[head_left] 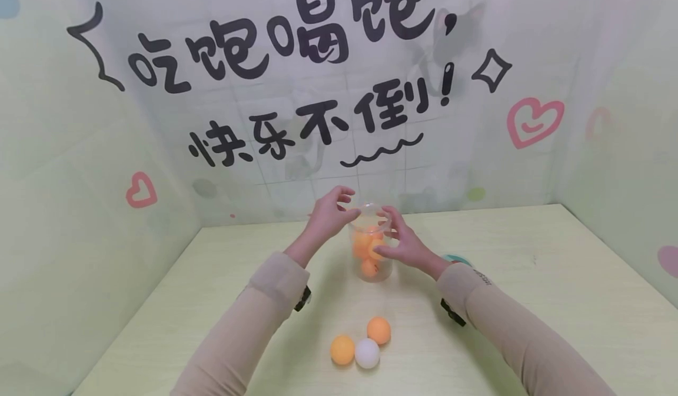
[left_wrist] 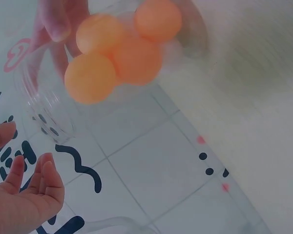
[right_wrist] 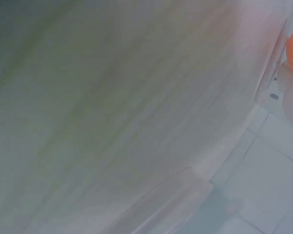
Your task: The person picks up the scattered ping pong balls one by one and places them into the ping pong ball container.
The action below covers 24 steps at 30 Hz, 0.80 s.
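A clear plastic jar (head_left: 371,275) stands upright on the table with several orange table tennis balls (head_left: 365,243) inside. My right hand (head_left: 405,244) grips the jar from the right, thumb on the near side and fingers curled round the far side. My left hand (head_left: 329,213) is raised at the left of the rim, fingers loosely bent and holding nothing. The left wrist view has the left hand (left_wrist: 27,195) apart from the jar's open mouth (left_wrist: 49,112). Only a sliver of the balls and jar shows in the right wrist view, at its right edge.
Nearer me, two orange balls (head_left: 378,330) (head_left: 342,350) and a white ball (head_left: 367,353) lie close together on the table (head_left: 222,302). A teal-rimmed item (head_left: 457,259) is partly hidden behind the right forearm. A printed wall covering (head_left: 296,196) closes off the back.
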Motion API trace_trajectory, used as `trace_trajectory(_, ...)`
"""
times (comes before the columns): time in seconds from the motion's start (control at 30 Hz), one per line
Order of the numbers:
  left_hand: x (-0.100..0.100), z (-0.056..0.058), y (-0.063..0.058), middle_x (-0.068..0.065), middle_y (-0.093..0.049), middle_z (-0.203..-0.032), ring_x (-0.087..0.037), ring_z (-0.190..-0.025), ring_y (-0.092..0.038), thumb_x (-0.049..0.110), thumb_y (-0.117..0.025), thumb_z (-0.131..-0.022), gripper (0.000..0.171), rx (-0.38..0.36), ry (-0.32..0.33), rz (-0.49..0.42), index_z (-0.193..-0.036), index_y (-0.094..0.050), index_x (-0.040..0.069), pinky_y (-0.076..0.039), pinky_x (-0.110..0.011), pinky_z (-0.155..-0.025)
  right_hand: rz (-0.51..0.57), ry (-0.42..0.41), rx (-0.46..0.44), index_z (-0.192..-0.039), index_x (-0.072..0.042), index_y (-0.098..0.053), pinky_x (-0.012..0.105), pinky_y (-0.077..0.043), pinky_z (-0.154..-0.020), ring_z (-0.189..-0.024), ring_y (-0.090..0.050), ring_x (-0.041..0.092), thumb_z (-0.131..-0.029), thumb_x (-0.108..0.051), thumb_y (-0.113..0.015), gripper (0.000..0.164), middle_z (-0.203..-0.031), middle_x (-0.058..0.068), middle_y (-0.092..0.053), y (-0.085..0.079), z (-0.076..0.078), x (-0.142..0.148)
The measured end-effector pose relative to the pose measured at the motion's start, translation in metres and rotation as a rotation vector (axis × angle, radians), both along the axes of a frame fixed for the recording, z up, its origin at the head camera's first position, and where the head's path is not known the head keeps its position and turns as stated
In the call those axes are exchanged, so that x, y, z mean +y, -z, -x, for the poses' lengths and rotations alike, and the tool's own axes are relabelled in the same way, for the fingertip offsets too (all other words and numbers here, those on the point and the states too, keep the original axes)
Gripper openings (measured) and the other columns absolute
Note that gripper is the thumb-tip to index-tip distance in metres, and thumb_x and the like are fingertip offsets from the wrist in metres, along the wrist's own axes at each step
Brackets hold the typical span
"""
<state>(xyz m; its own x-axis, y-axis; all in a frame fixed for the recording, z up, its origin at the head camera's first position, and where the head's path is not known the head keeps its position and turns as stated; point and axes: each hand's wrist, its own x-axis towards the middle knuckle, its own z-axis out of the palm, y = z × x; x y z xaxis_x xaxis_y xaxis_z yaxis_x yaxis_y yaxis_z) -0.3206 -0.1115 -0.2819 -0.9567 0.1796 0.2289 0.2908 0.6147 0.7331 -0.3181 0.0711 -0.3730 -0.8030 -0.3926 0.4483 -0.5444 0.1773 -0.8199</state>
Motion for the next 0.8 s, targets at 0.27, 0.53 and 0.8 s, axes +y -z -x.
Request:
trace_trajectory(0.27, -0.004, -0.001, 0.004, -0.012, -0.058, -0.118, -0.026, -0.096, -0.057, 0.017, -0.066, -0.083, 0.039, -0.012, -0.012, 0.012, -0.118, -0.053, 0.010, -0.050, -0.036, -0.078, 0.000, 0.006, -0.018, -0.138, -0.002, -0.017, 0.053, -0.032, -0.101, -0.121, -0.039, 0.042, -0.079, 0.002, -0.066, 0.077, -0.140, 0.025, -0.031, 0.002, 0.000, 0.000)
trace_trajectory(0.53, -0.005, -0.021, 0.006, -0.008, -0.059, -0.105, -0.023, -0.090, -0.054, 0.016, -0.067, -0.082, 0.031, 0.020, 0.018, 0.014, -0.110, -0.056, 0.008, -0.049, -0.030, -0.073, -0.012, 0.007, -0.015, -0.139, -0.001, -0.016, 0.054, -0.032, -0.101, -0.123, -0.036, 0.041, -0.079, 0.000, -0.067, 0.078, -0.141, 0.023, -0.030, 0.005, 0.003, 0.001)
trace_trajectory(0.8, 0.000, -0.055, 0.025, -0.008, -0.062, -0.095, -0.018, -0.081, -0.057, 0.009, -0.066, -0.082, 0.020, 0.023, 0.249, 0.091, -0.100, -0.060, 0.005, -0.050, -0.025, -0.069, -0.017, 0.011, 0.007, -0.139, -0.003, -0.016, 0.055, -0.033, -0.100, -0.123, -0.037, 0.042, -0.079, 0.001, -0.067, 0.079, -0.141, 0.025, -0.028, 0.016, 0.015, 0.002)
